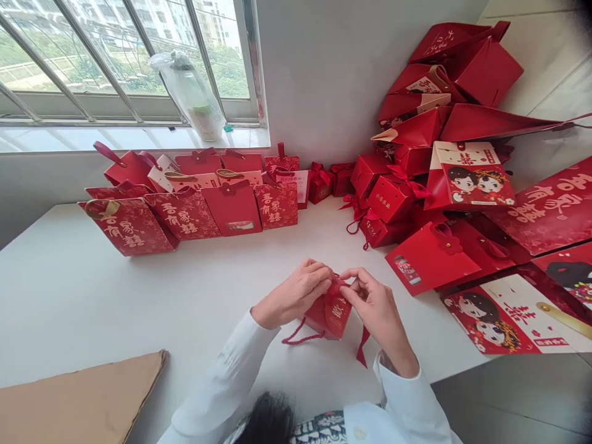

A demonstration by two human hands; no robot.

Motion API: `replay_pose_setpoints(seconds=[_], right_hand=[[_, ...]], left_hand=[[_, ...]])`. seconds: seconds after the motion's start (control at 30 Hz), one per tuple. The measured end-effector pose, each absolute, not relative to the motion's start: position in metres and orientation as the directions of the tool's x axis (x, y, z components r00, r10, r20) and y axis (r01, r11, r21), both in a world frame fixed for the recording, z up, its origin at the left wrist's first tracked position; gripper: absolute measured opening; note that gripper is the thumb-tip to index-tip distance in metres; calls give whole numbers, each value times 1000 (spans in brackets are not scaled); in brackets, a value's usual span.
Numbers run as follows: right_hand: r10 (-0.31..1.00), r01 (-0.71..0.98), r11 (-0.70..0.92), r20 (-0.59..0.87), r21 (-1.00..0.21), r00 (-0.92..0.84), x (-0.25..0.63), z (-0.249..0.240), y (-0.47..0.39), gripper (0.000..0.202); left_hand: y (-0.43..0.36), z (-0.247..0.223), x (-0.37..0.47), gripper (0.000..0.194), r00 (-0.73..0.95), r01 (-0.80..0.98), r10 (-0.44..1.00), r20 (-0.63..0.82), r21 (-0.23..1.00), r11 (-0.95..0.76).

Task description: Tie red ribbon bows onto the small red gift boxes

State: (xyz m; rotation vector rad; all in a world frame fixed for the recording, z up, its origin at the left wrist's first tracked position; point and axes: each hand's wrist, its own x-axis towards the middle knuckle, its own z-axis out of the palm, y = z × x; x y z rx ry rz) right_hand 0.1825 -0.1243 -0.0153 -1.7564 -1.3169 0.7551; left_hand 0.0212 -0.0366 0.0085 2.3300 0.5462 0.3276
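Red box [329,319] top apparently being closed: right hand [370,302] pinches it, left hand [311,285] curls over, grip hidden; next likely needs steady fingertips.

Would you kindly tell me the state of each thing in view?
Left hand: fingers bent, at the small red box's top
Right hand: fingers bent, at the same box's top
Small red box: between both hands
Rope cord: looped loosely beside it
Ribbon end: trailing loose
Gift bags: standing in rows
Red boxes: heaped
Cardboard: partly out of view
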Motion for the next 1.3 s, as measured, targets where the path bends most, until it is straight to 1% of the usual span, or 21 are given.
replay_pose_setpoints(seconds=[0.13,0.2,0.27,0.37,0.5,0.6,0.73,0.83,0.97,1.3], right_hand=[[943,476,-136,34,-869,331,183,-18,-124,10],[945,453,-133,25,-882,327,185,-19,-124,11],[949,423,-132,10,-896,316,187,-19,-125,13],[953,369,-125,-8,-921,302,189,-21,-126,15],[949,301,-107,-7,-948,317,193,-25,-128,16],[946,331,-109,4,-937,323,198,-26,-131,16],[962,347,-117,-20,-931,271,203,-25,-133,14],[956,356,-97,13,-929,294,203,-25,-132,13],[943,419,-75,72,-905,326,199,-24,-129,10],[943,446,-82,75,-891,324,204,-25,-129,12]], left_hand=[[-32,14,16,34,892,232,450,40,815,-532],[-31,16,13,33,889,232,457,15,846,-480],[-30,18,10,31,889,246,458,-9,852,-462],[-28,21,5,26,902,256,431,-26,835,-487],[-26,22,0,23,919,241,395,1,791,-563],[-28,24,-2,24,926,229,378,18,769,-596],[-30,27,-2,23,929,236,371,14,749,-620],[-29,25,-3,22,932,241,363,2,745,-622],[-28,22,-3,22,939,226,345,8,739,-634],[-30,15,-1,24,948,194,316,47,701,-687]])
